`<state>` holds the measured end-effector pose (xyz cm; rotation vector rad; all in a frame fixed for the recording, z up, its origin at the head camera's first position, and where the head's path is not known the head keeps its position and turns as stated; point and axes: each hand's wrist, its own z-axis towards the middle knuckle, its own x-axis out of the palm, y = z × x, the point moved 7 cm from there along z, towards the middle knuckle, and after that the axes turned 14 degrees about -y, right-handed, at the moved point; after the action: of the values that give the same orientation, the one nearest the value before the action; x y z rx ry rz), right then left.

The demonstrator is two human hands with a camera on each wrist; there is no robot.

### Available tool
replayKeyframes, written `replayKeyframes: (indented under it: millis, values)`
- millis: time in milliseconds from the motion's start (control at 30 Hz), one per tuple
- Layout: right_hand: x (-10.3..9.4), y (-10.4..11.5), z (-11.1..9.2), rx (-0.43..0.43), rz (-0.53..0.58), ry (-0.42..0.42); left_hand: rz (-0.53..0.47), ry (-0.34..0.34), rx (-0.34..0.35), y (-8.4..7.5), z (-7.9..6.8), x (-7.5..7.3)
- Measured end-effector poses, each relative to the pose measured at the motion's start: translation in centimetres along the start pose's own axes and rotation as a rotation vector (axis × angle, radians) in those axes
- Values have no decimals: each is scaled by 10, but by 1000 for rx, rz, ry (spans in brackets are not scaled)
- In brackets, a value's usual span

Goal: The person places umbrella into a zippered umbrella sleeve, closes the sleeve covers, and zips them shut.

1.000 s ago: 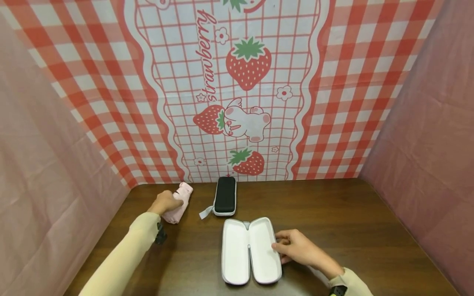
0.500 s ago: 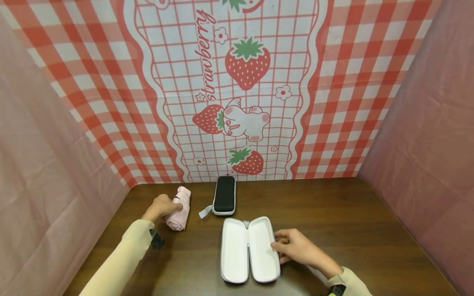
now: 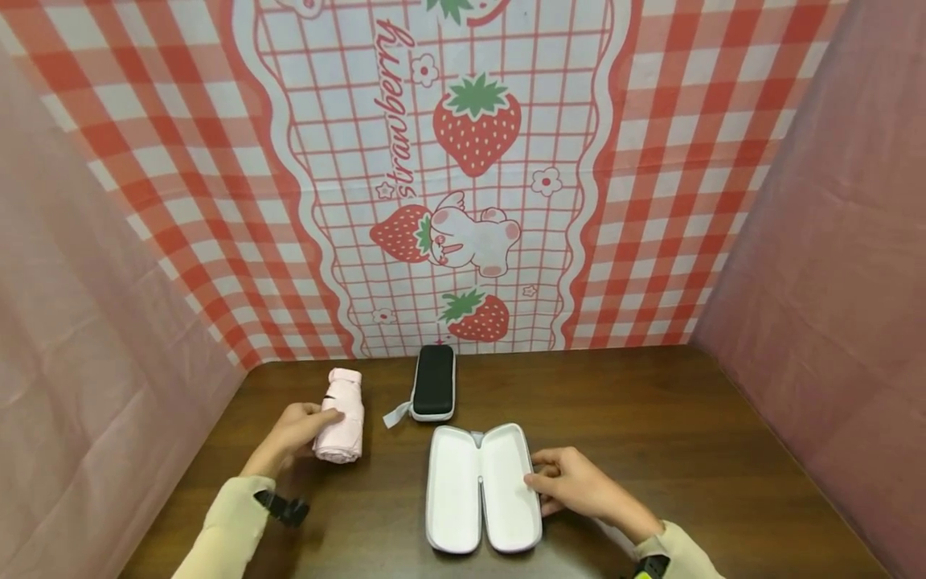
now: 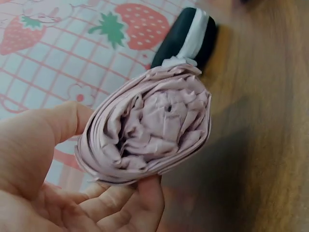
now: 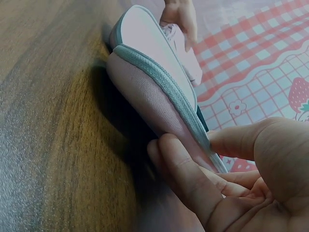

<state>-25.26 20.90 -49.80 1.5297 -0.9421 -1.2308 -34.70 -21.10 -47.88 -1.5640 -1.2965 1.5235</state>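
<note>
My left hand (image 3: 292, 430) holds a furled pink folding umbrella (image 3: 340, 418), thumb on one side and fingers beneath. In the left wrist view the rolled, creased fabric end of the umbrella (image 4: 149, 125) faces the camera. My right hand (image 3: 575, 485) pinches the right edge of an opened zip case (image 3: 512, 490), thumb on the rim and fingers against the outside. Both halves of the case lie spread, white inside and with nothing in them. From the right wrist view, its outer shell (image 5: 145, 92) looks pinkish with a grey zip edge.
A closed black case (image 3: 436, 379) with a white zip and light pull strap (image 3: 396, 414) lies at the back of the brown wooden table (image 3: 651, 418). Behind it rises a red-checked strawberry cloth (image 3: 477, 233). Pink cloth walls (image 3: 788, 265) stand at both sides.
My left hand has brought the umbrella nearer and slightly left, turning its rolled end towards me. The right hand keeps its grip on the case. The head view has shifted slightly.
</note>
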Motion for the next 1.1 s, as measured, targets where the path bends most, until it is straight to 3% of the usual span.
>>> replayKeyframes:
  millis: [267,500,667,833,1100]
  values:
    - [2,-1,1,3,4,-8,-41,166,29,-11,-23,7]
    - [4,-3,1,15,35,2,-138,425,49,-22,-49,39]
    - [5,0,1,9,34,4,-200,531,41,-33,-72,64]
    - [5,0,2,13,29,-1,-227,584,38,-42,-92,94]
    - [6,0,4,16,43,5,-152,524,24,-37,-98,119]
